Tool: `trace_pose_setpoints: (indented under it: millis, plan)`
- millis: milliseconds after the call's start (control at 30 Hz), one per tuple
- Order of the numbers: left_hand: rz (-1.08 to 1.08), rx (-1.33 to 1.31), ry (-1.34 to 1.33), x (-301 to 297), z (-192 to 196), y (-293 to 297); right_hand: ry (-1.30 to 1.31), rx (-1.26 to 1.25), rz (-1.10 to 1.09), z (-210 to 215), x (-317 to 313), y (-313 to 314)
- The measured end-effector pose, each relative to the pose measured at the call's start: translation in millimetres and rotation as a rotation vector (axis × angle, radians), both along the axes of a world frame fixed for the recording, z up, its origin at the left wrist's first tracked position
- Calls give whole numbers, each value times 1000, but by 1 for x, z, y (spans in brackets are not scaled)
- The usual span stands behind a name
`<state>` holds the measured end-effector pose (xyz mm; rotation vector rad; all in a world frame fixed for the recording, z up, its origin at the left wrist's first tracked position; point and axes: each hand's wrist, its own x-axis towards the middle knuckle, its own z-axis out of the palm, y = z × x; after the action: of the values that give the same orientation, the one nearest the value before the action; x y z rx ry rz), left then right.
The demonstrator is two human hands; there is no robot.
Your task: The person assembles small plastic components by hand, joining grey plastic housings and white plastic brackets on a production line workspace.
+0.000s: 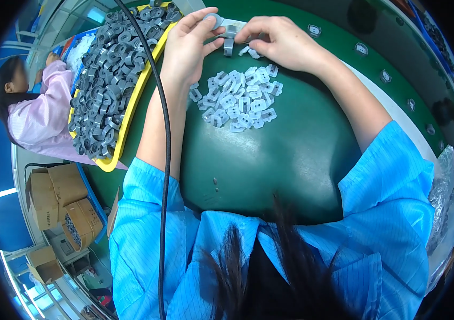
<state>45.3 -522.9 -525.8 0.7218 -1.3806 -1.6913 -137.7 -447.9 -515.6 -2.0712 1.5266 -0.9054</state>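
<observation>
Both hands, the left hand [187, 45] and the right hand [280, 41], pinch a small grey part [228, 47] with curled fingers near the green table's [269, 160] far edge.

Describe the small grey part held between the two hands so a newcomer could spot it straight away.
Start at the green work surface and find the heap of small white plastic clips in its middle. Just beyond that heap, the left hand and right hand meet, and the grey part sits between them. It is darker than the white clips and lifted off the surface, not lying loose.
</observation>
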Motion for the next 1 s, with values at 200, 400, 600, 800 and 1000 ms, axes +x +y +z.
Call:
trace_pose_setpoints:
  millis: [200,400,600,800,1000]
  plan:
    - [15,31,77,9,-7,-6,142,7,-214,13,0,4]
    - [-107,120,198,25,-8,-18,97,243,-284,44,0,10]
    - [-17,12,48,30,-2,-21,195,104,-32,25,-4,9]
    - [10,-1015,-602,19,-4,-22,208,29,-150,14,-15,4]
    - [-11,-524,-571,7,-11,-19,277,34,-22,22,0,12]
